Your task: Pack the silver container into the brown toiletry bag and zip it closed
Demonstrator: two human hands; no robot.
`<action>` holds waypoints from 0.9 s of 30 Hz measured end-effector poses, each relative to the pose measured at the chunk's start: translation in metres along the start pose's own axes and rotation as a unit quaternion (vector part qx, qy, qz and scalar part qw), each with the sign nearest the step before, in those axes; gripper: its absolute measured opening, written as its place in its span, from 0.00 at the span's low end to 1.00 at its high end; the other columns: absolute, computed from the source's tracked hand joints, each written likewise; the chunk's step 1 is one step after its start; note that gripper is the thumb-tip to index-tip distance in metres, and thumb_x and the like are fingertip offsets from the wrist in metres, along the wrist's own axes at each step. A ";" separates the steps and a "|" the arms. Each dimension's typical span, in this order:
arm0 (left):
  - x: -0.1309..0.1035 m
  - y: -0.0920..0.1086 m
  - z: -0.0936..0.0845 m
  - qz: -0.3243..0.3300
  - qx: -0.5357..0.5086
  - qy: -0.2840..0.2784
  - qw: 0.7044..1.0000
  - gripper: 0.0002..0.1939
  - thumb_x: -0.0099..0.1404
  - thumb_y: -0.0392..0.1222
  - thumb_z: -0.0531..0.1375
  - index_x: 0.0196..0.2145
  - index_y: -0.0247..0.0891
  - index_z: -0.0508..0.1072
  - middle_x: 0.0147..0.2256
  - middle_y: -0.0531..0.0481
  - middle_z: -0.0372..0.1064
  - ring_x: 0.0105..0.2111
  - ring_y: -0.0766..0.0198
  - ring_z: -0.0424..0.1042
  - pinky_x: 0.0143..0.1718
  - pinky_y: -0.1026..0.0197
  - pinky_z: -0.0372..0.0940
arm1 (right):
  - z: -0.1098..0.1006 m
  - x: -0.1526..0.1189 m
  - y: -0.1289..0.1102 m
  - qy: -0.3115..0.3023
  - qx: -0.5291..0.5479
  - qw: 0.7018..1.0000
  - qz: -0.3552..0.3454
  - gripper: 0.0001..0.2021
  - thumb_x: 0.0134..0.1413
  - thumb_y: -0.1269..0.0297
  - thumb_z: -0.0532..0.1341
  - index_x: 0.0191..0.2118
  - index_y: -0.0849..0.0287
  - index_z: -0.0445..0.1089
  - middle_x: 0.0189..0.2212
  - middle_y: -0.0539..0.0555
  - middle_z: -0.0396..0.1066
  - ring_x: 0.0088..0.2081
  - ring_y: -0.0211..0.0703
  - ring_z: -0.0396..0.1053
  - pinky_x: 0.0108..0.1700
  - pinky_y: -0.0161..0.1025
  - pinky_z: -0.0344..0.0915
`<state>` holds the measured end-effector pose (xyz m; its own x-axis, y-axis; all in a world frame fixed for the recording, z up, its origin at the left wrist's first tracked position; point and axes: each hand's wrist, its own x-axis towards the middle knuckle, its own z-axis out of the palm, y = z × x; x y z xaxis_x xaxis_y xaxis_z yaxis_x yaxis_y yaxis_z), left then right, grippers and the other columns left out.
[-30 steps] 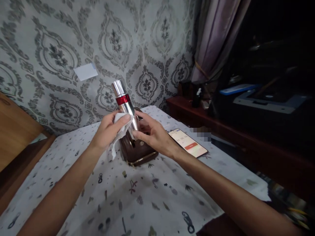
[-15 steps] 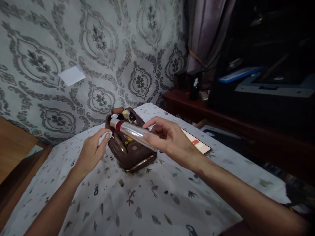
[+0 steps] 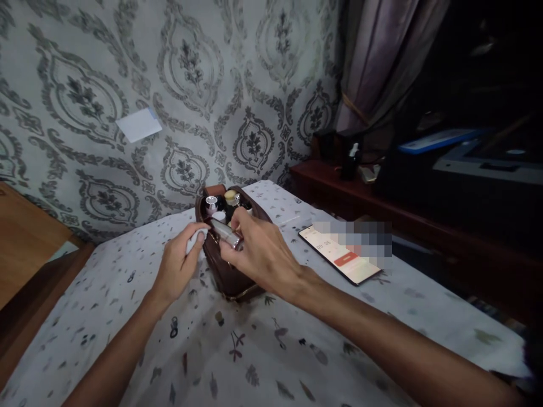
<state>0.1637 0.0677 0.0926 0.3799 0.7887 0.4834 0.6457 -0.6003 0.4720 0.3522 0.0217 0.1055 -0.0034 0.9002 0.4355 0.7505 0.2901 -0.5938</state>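
Observation:
A brown leather pouch [image 3: 220, 270] stands open on the patterned tablecloth [image 3: 254, 350], with several small bottles and caps showing at its top. My right hand [image 3: 258, 254] grips a silver bottle [image 3: 225, 232] lying low over the pouch mouth, its far end down among the other items. My left hand [image 3: 180, 263] holds a crumpled white tissue [image 3: 195, 236] against the pouch's left side.
A phone [image 3: 345, 261] with a lit screen lies on the cloth to the right of the pouch. A dark wooden shelf [image 3: 382, 209] with small bottles runs along the right. A wooden board [image 3: 25, 237] stands at the left. Patterned wallpaper is behind.
The silver bottle was upright and being wiped with the tissue; my right hand has tipped it over and lowered it into the pouch. My left hand dropped with the tissue to the pouch's side.

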 end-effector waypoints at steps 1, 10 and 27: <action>-0.001 -0.001 0.000 -0.001 -0.010 -0.001 1.000 0.20 0.74 0.53 0.49 0.49 0.40 0.73 0.46 0.47 0.77 0.49 0.56 0.73 0.49 0.59 0.66 | 0.006 0.002 -0.001 0.006 -0.026 0.999 -0.019 0.09 0.56 0.61 0.61 0.42 0.57 0.66 0.28 0.52 0.72 0.29 0.46 0.67 0.31 0.38 0.54; -0.003 -0.007 -0.001 -0.018 -0.068 -0.003 0.998 0.19 0.74 0.53 0.50 0.50 0.41 0.73 0.48 0.48 0.76 0.52 0.56 0.71 0.50 0.60 0.65 | 0.029 0.000 0.002 0.033 -0.095 0.991 -0.092 0.05 0.61 0.64 0.60 0.41 0.57 0.64 0.37 0.57 0.72 0.41 0.51 0.69 0.37 0.41 0.61; -0.003 -0.011 -0.002 0.000 -0.047 0.014 0.999 0.19 0.72 0.53 0.51 0.49 0.43 0.75 0.42 0.49 0.76 0.47 0.53 0.72 0.46 0.58 0.68 | 0.012 -0.005 0.018 -0.067 -0.018 0.987 -0.142 0.10 0.60 0.69 0.66 0.47 0.59 0.71 0.44 0.57 0.73 0.46 0.49 0.72 0.46 0.43 0.66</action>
<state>0.1542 0.0714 0.0876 0.3605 0.7855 0.5031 0.5796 -0.6112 0.5389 0.3578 0.0263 0.0841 -0.3021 0.8203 0.4856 0.7300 0.5267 -0.4356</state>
